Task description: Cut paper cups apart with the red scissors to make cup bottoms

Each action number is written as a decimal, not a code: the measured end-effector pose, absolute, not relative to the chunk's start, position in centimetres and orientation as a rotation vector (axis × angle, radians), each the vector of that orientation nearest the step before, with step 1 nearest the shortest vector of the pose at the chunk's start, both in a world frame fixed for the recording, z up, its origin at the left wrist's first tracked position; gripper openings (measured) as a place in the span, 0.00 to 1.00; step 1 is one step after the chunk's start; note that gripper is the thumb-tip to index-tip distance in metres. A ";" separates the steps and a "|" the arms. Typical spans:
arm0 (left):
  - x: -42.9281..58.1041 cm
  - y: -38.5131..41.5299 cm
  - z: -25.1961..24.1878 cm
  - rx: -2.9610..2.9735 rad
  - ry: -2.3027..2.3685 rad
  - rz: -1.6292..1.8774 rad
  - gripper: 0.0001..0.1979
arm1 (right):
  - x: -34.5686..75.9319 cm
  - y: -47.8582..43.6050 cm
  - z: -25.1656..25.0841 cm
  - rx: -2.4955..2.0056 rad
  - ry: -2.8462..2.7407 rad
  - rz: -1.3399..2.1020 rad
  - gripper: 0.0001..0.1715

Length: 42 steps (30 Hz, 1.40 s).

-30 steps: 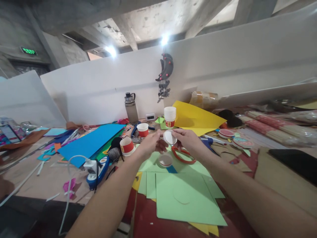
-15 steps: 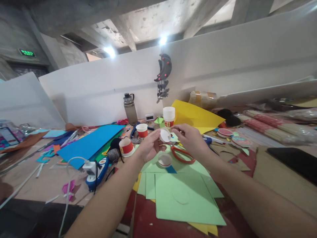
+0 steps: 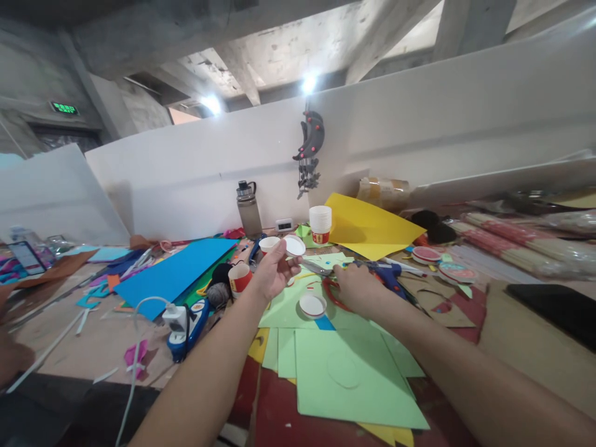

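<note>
My left hand (image 3: 272,273) is raised over the table and pinches a small white round paper piece (image 3: 294,246) between thumb and fingers. My right hand (image 3: 356,288) is down on the green paper (image 3: 344,366), its fingers closed over the red handles of the scissors (image 3: 331,293), whose blades point left. A short cut-off cup base (image 3: 312,305), white with a red rim, sits on the green paper between my hands.
A stack of white cups (image 3: 320,223), two red-and-white cups (image 3: 239,277), a blue sheet (image 3: 174,273), a yellow sheet (image 3: 367,226), a blue glue gun (image 3: 388,271) and a bottle (image 3: 248,208) crowd the table. Another person's hand (image 3: 12,357) is at far left.
My right hand let go of the white round piece and dropped onto the scissors. My left hand kept the piece and lifted it slightly left.
</note>
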<state>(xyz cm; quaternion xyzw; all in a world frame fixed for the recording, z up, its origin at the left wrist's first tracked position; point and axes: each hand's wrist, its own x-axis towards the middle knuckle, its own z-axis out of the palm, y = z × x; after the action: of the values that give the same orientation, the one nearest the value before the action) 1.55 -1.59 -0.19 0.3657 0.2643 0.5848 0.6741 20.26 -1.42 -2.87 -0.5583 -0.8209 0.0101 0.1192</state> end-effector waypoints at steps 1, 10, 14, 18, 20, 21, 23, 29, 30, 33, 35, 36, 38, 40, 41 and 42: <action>1.5 -1.6 -0.1 0.821 0.590 1.330 0.15 | 20.2 -1.4 -2.8 -1.663 -2.384 0.033 0.17; -1.1 -1.4 2.6 0.740 0.496 1.711 0.22 | 20.6 -0.5 -1.8 -1.466 -2.185 0.178 0.29; -2.2 -0.8 2.7 0.624 0.574 1.825 0.21 | 20.3 -0.1 -2.7 -1.355 -2.163 0.287 0.35; -1.1 -0.5 1.5 0.653 0.664 1.702 0.16 | 20.2 0.1 -2.7 -1.288 -2.029 0.412 0.40; -0.2 -0.6 0.9 0.685 0.671 1.613 0.16 | 20.2 0.1 -2.4 -1.230 -1.973 0.446 0.39; 0.3 -0.8 0.7 0.692 0.671 1.574 0.16 | 20.1 0.0 -2.2 -1.194 -1.960 0.448 0.39; 1.1 -1.1 0.5 0.701 0.666 1.516 0.16 | 19.9 -0.4 -1.9 -1.138 -1.937 0.429 0.36; 2.1 -1.9 0.8 0.771 0.594 1.455 0.13 | 19.5 -1.3 -1.5 -1.123 -1.901 0.395 0.33; 2.0 -1.9 0.8 0.787 0.583 1.458 0.12 | 19.5 -1.5 -1.5 -1.125 -1.919 0.387 0.34; 1.9 -1.8 0.6 0.846 0.531 1.457 0.12 | 19.6 -1.7 -1.6 -1.139 -1.987 0.334 0.32; 1.9 -1.8 0.4 0.882 0.484 1.456 0.13 | 19.5 -1.9 -1.7 -1.164 -2.007 0.274 0.29; 1.8 -1.7 0.3 0.895 0.466 1.457 0.13 | 19.5 -1.9 -1.7 -1.177 -2.007 0.246 0.29; 1.8 -1.7 0.2 0.909 0.450 1.463 0.13 | 19.4 -2.0 -1.8 -1.191 -2.006 0.210 0.29; 1.9 -1.7 0.2 0.903 0.458 1.463 0.13 | 19.4 -1.9 -1.9 -1.189 -2.011 0.188 0.29; 1.9 -1.7 0.2 0.897 0.467 1.461 0.13 | 19.4 -1.9 -1.9 -1.184 -2.015 0.180 0.29; 2.0 -1.7 0.3 0.890 0.475 1.461 0.13 | 19.4 -1.9 -1.9 -1.176 -2.020 0.174 0.28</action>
<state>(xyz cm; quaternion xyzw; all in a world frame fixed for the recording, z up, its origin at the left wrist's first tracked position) 1.95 -1.73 0.27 0.3889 0.2076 0.6384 0.6309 19.40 -1.91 -1.89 -0.4625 -0.7942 0.0683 0.3882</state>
